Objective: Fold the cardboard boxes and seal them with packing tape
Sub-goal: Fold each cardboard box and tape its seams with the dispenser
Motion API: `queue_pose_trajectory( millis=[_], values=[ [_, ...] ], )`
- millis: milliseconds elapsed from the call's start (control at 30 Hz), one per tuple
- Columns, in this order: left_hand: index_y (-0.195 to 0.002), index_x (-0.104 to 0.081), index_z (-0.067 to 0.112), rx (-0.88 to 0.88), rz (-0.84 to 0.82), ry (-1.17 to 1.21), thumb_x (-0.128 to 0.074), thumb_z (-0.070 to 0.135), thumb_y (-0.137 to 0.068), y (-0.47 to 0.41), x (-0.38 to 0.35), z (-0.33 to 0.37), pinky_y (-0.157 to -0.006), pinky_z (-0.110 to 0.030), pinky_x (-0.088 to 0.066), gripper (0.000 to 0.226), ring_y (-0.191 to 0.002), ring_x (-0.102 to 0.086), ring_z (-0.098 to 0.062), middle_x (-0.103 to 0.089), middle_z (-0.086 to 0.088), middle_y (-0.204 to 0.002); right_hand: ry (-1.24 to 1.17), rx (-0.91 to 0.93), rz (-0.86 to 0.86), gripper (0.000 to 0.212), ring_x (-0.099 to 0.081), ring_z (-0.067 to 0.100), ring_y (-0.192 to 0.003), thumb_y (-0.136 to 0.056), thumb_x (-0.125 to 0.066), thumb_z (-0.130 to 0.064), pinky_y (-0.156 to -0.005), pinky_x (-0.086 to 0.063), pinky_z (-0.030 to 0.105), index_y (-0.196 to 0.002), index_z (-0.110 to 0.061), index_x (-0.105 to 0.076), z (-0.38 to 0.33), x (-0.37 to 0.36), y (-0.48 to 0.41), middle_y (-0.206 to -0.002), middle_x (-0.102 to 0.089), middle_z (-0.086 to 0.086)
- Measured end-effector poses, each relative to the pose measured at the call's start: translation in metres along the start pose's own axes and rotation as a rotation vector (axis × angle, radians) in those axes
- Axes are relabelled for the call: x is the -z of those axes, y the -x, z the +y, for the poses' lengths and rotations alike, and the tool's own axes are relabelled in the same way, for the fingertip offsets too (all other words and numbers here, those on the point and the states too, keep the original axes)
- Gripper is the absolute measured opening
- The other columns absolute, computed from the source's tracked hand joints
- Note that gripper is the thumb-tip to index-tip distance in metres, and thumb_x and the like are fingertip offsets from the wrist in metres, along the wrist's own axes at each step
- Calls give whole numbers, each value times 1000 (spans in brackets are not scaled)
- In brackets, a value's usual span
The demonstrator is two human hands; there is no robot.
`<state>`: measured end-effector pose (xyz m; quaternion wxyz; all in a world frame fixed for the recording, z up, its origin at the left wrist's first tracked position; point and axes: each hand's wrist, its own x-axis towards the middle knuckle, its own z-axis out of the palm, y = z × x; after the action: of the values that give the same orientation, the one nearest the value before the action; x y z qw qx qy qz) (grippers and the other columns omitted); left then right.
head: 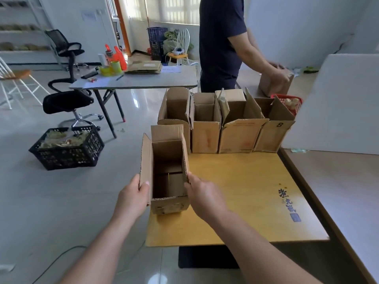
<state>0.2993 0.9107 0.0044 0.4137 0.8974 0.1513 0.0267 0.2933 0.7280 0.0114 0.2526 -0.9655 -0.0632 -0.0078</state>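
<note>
An open-topped cardboard box (pixel 167 204) stands upright at the left front corner of the yellow wooden table (pixel 242 201), its top flaps raised. My left hand (pixel 134 198) grips its left flap and wall, thumb on the inner side. My right hand (pixel 202 196) is against the box's right wall with fingers around the edge. Several more open boxes (pixel 225 136) stand in a row along the table's far edge. Rolls of packing tape (pixel 111 69) lie on the grey folding table behind.
Another person (pixel 223 42) stands behind the row, handling a box (pixel 273 85) on the right. A red basket (pixel 291 103) sits beside them. A black crate (pixel 67 149), office chairs (pixel 67 99) and the grey folding table (pixel 139 79) fill the floor to the left.
</note>
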Motion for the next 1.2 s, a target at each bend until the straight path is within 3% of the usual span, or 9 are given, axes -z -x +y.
queue_pose_trajectory(
  millis=[167,233,367,467,533,600,733,933,1200],
  values=[
    [-77,-40,17,-12,-31,-25,-44,24,-98,-52,7,0,-67,-36,-49,22,-64,-54,-19,-48,0,-67,45,-38,52,37,-60,33,-95,-101,-35,-31,-63,-33,32,-134,-19,-47,-11,-10,-46,-111,-66,9],
    [-85,-49,13,-25,-58,-33,-43,24,-99,-73,7,1,-65,-35,-50,18,-62,-54,-16,-45,0,-65,40,-80,70,35,-60,32,-94,-101,-35,-30,-63,-32,31,-132,-19,-49,-14,-13,-63,-109,-67,9],
    [-120,-50,6,-26,-171,-91,-38,29,-101,-112,6,-2,-75,-37,-47,33,-91,-61,-35,-60,-18,-96,-15,-222,45,37,-61,29,-96,-101,-36,-33,-64,-34,28,-134,-23,-50,-15,-25,-89,-108,-68,7],
    [-78,-40,13,-57,-190,-103,-33,32,-101,-129,4,-4,-70,-39,-43,31,-87,-59,-39,-57,-21,-88,-64,-269,30,34,-60,28,-85,-102,-32,-35,-61,-39,31,-122,-25,-57,-19,-29,-99,-97,-68,4],
    [-72,-33,20,-87,-216,-118,-29,36,-102,-138,4,-4,-65,-36,-38,34,-83,-58,-36,-52,-12,-77,-54,-287,50,33,-59,29,-84,-101,-33,-35,-66,-47,34,-115,-22,-60,-23,-30,-105,-94,-68,5],
    [-79,-42,18,-90,-242,-102,-27,36,-103,-146,3,-3,-69,-35,-38,34,-87,-57,-36,-53,-10,-79,-47,-308,62,33,-59,33,-86,-101,-33,-35,-72,-50,38,-110,-19,-61,-27,-29,-108,-93,-68,7],
    [-125,-49,4,-85,-264,-51,-25,36,-103,-153,-1,-3,-86,-39,-45,46,-102,-58,-38,-59,-22,-113,0,-340,57,33,-58,37,-88,-101,-32,-34,-75,-50,40,-108,-18,-59,-30,-27,-111,-93,-67,10],
    [-138,-41,8,-112,-339,-50,-25,44,-102,-155,-3,-1,-91,-41,-45,54,-112,-55,-36,-55,-19,-128,0,-405,27,37,-58,35,-93,-99,-31,-46,-64,-36,34,-111,-23,-58,-28,-28,-113,-98,-66,9],
    [-154,-6,21,-95,-298,11,-27,72,-84,-156,12,2,-111,-46,-27,89,-143,-25,-32,-21,-7,-159,97,-353,91,48,-59,29,-102,-98,-30,-55,-67,-37,32,-128,-24,-52,-23,-17,-100,-113,-66,5]
  ],
)
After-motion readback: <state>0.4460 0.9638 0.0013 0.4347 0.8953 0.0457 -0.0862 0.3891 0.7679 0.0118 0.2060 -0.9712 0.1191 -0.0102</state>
